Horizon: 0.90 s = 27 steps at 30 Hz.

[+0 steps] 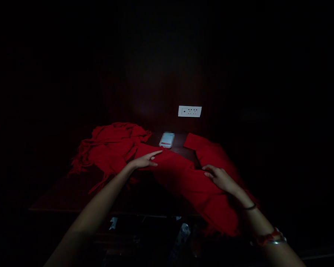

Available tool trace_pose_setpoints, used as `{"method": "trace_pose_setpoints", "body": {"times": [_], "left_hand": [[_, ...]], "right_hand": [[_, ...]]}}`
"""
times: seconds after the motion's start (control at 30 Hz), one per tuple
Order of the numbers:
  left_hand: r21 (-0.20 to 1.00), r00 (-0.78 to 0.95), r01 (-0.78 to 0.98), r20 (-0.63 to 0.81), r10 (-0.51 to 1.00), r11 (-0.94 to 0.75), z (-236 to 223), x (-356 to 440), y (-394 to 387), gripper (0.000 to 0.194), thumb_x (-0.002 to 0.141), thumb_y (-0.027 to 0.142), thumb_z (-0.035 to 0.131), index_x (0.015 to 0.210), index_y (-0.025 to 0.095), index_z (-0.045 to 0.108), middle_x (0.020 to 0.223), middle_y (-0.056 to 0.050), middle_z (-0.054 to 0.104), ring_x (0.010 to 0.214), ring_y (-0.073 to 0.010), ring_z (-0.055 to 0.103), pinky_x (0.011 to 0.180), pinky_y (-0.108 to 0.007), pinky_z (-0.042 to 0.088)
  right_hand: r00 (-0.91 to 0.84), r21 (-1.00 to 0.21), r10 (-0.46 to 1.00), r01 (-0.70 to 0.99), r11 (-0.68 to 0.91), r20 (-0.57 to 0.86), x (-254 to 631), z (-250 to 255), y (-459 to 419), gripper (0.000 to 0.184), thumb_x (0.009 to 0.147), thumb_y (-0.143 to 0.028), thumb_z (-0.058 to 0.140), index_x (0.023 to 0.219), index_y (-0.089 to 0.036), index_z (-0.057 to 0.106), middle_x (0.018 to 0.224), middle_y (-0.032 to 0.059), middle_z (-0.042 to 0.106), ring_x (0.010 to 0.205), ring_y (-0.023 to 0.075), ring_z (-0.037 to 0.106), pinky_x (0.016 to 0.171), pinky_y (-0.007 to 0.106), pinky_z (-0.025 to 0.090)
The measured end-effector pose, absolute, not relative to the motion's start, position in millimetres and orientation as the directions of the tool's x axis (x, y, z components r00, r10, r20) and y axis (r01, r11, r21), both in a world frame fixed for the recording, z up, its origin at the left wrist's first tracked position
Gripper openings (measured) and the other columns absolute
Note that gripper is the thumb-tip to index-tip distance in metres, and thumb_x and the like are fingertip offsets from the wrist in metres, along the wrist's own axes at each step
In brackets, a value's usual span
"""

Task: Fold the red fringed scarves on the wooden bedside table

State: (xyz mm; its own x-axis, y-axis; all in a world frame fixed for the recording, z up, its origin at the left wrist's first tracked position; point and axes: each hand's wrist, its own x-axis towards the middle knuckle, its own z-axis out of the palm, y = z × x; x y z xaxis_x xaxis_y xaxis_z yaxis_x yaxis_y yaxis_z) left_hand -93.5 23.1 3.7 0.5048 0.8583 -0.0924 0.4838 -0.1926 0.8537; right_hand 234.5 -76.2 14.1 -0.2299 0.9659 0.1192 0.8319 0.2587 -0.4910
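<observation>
A long red scarf [178, 170] with fringed ends lies across the dark table, bending round to the right and hanging over the front edge. My left hand [145, 161] rests on its left part, index finger and thumb stretched apart. On the right, my right hand [218, 178] touches the scarf near a gap between two lengths of the cloth, its fingers loosely bent and apart. More red fringed cloth [114, 144] is heaped to the left, rumpled. Whether it joins the flat length is hard to see.
Behind the cloth lies a pale, phone-like object [167, 141], partly blurred. A white wall socket [189, 111] is above the dark table [58, 196]. Below the table edge, a pale patterned object [183, 231] shows dimly. Most surroundings are too dark to make out.
</observation>
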Motion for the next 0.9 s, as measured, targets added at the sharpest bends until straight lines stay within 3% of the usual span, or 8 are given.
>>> {"method": "trace_pose_setpoints", "body": {"times": [0.17,0.27,0.33,0.47,0.57,0.67,0.8,0.9], "left_hand": [[0.836,0.559,0.497,-0.105,0.823,-0.231,-1.8,-106.0,32.8,0.063,0.074,0.027,0.049,0.13,0.017,0.023,0.075,0.002,0.053,0.052,-0.0062,0.048,0.059,-0.021,0.042],[0.811,0.523,0.515,-0.041,0.851,-0.277,-2.5,-97.3,34.8,0.048,0.08,0.031,0.039,0.123,0.013,0.034,0.077,-0.001,0.055,0.055,-0.0076,0.05,0.06,-0.022,0.042],[0.777,0.468,0.536,0.052,0.882,-0.33,3.2,-81.4,38.0,0.04,0.081,0.033,0.035,0.113,0.012,0.045,0.081,-0.003,0.057,0.063,-0.0096,0.052,0.062,-0.022,0.042],[0.601,0.394,0.687,0.162,0.905,-0.407,17.9,-31.2,53.1,0.034,0.081,0.038,0.037,0.095,0.013,0.057,0.088,-0.006,0.06,0.08,-0.0152,0.054,0.071,-0.023,0.04],[0.462,0.272,0.853,0.004,0.962,-0.243,18.3,4.3,69.3,0.033,0.075,0.041,0.049,0.087,0.012,0.06,0.087,-0.008,0.062,0.08,-0.0185,0.056,0.068,-0.024,0.04],[0.422,0.189,0.895,-0.068,0.98,-0.143,11.8,18.5,82.7,0.027,0.069,0.033,0.058,0.086,0.013,0.06,0.088,-0.009,0.063,0.081,-0.0197,0.057,0.066,-0.024,0.041],[0.427,0.069,0.901,0.033,0.997,-0.076,6.6,3.2,92.5,0.028,0.075,0.029,0.05,0.101,0.018,0.054,0.105,-0.011,0.057,0.093,-0.0226,0.053,0.071,-0.029,0.04],[0.439,0.012,0.897,0.069,0.998,-0.041,5.7,-12.3,94.8,0.031,0.077,0.031,0.048,0.104,0.017,0.053,0.105,-0.013,0.057,0.095,-0.0239,0.053,0.073,-0.03,0.04]], "right_hand": [[-0.26,-0.464,0.965,0.853,0.237,0.014,252.4,17.6,-77.5,0.025,0.078,-0.026,0.041,0.094,-0.017,0.057,0.095,0.0059,0.063,0.086,0.0162,0.057,0.073,0.023,0.041],[-0.276,-0.405,0.96,0.884,0.233,-0.052,246.5,19.9,-78.2,0.028,0.079,-0.026,0.04,0.1,-0.016,0.056,0.099,0.008,0.061,0.088,0.0172,0.056,0.074,0.024,0.04],[-0.263,-0.374,0.965,0.895,0.243,-0.003,236.2,24.9,-77.3,0.03,0.08,-0.028,0.039,0.101,-0.015,0.055,0.103,0.0094,0.059,0.092,0.0175,0.055,0.078,0.024,0.039],[-0.154,-0.302,0.988,0.942,0.148,0.005,211.1,30.9,-71.0,0.035,0.082,-0.033,0.035,0.104,-0.013,0.052,0.099,0.0137,0.06,0.09,0.0206,0.056,0.075,0.026,0.04],[-0.094,-0.248,0.992,0.966,0.071,-0.084,199.1,22.6,-66.3,0.035,0.081,-0.031,0.037,0.109,-0.011,0.048,0.094,0.016,0.061,0.087,0.0231,0.058,0.07,0.028,0.041],[-0.124,-0.31,0.992,0.944,0.115,-0.009,197.9,11.0,-66.5,0.033,0.081,-0.023,0.037,0.111,-0.013,0.044,0.092,0.0134,0.062,0.088,0.0217,0.058,0.07,0.027,0.041],[-0.147,-0.457,0.978,0.867,0.198,0.146,204.8,2.6,-74.0,0.033,0.082,-0.021,0.035,0.113,-0.015,0.04,0.098,0.0099,0.06,0.09,0.0174,0.057,0.073,0.025,0.041],[-0.152,-0.487,0.971,0.844,0.225,0.185,210.1,-2.5,-78.4,0.038,0.082,-0.022,0.034,0.119,-0.015,0.035,0.1,0.01,0.059,0.088,0.0174,0.057,0.073,0.027,0.043]]}}
